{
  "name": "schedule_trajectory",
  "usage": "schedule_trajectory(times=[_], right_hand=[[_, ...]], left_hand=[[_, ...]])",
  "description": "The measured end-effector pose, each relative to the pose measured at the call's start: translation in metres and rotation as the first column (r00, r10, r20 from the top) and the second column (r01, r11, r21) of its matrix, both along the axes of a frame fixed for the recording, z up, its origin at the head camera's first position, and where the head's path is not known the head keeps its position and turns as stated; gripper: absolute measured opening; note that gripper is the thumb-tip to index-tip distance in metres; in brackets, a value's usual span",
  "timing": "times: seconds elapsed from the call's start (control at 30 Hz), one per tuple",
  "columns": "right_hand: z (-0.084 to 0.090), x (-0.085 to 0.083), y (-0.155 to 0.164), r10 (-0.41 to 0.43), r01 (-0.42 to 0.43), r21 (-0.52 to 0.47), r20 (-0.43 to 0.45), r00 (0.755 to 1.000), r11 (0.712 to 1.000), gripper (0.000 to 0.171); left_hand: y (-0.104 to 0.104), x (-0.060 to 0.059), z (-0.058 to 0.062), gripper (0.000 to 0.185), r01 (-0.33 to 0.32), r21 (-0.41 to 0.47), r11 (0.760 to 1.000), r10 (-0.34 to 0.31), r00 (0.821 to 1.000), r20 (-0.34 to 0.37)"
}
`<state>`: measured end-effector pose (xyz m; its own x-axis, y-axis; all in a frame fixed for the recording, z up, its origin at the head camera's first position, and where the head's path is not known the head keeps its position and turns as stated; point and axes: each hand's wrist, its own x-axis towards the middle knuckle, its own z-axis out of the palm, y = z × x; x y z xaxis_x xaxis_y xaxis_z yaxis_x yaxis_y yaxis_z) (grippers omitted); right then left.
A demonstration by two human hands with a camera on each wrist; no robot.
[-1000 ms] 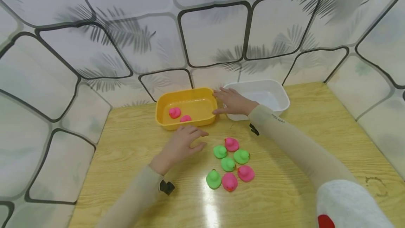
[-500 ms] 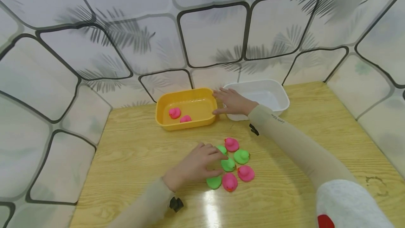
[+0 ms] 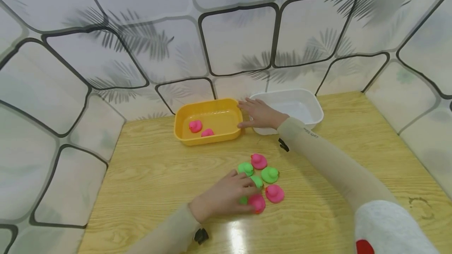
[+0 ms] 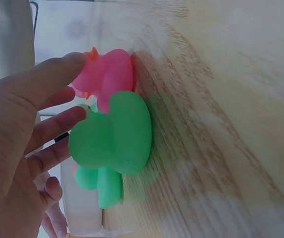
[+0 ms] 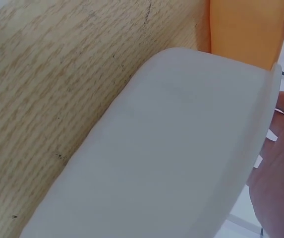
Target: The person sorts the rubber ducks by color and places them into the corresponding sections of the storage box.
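Bright, even light with a white glare patch on the wooden table (image 3: pixel 234 234), strong fisheye bending at the head view's edges, and soft, blurred close-ups in both wrist views.

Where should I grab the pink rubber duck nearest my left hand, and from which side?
Judging by its pose, pinch the pink rubber duck across its rounded body, low, below the head, coming from above. It sits upright on the wooden table. A green duck presses against its left side and the left hand already covers that side, so a top approach with thumb and fingers front and back looks clearest.
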<state>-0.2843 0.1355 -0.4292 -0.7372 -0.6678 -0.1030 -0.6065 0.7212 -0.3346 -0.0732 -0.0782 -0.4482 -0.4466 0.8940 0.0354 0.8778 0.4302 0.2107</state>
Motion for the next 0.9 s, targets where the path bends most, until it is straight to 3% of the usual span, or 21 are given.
schedule_trajectory(times=[0.5, 0.9], right_hand=[[-0.006, 0.004, 0.0, 0.009, -0.009, -0.004, -0.001, 1.0, 1.0, 0.083], [-0.005, 0.004, 0.0, 0.007, -0.007, -0.002, -0.006, 1.0, 1.0, 0.082]], left_hand=[[0.006, 0.007, -0.001, 0.029, 0.033, -0.025, 0.999, -0.035, 0.997, -0.069], [0.001, 0.004, 0.012, 0.035, -0.015, 0.025, 1.0, 0.014, 1.0, 0.027]])
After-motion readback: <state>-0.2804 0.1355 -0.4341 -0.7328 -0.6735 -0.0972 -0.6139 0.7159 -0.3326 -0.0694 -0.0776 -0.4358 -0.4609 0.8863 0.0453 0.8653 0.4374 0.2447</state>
